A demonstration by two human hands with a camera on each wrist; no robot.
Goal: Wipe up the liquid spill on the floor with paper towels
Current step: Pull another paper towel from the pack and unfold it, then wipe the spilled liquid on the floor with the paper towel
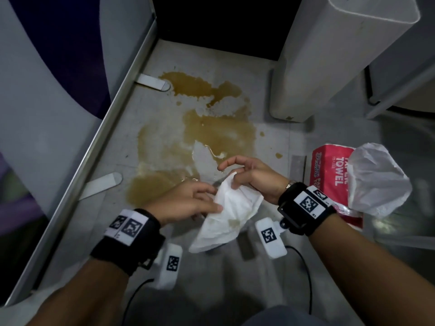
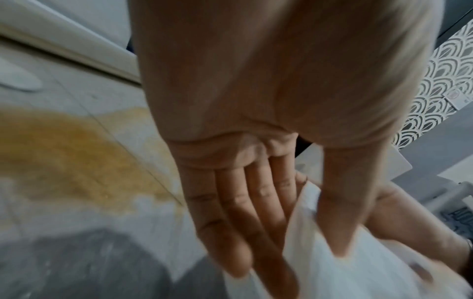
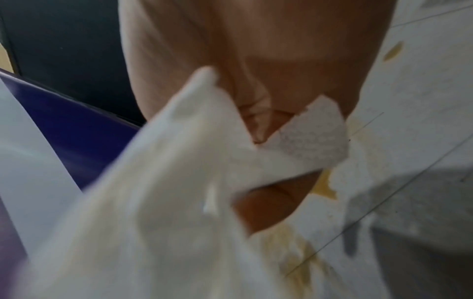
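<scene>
A brown liquid spill (image 1: pixel 211 130) spreads over the grey floor ahead of me. Both hands hold a crumpled white paper towel (image 1: pixel 226 215) above the spill's near edge; the towel carries a faint brown stain low down. My left hand (image 1: pixel 211 201) pinches its left side, thumb (image 2: pixel 337 222) on top and straight fingers (image 2: pixel 238 222) behind the sheet. My right hand (image 1: pixel 233 177) grips the upper end, index finger stretched out. In the right wrist view the towel (image 3: pixel 153 202) is blurred, with one corner sticking out past the fingers.
A red paper towel pack (image 1: pixel 329 175) lies on the floor at the right with a white plastic bag (image 1: pixel 376 182) over its end. A white post (image 1: pixel 306 67) stands behind the spill. A metal rail (image 1: pixel 94 161) and two white floor brackets (image 1: pixel 153 82) line the left wall.
</scene>
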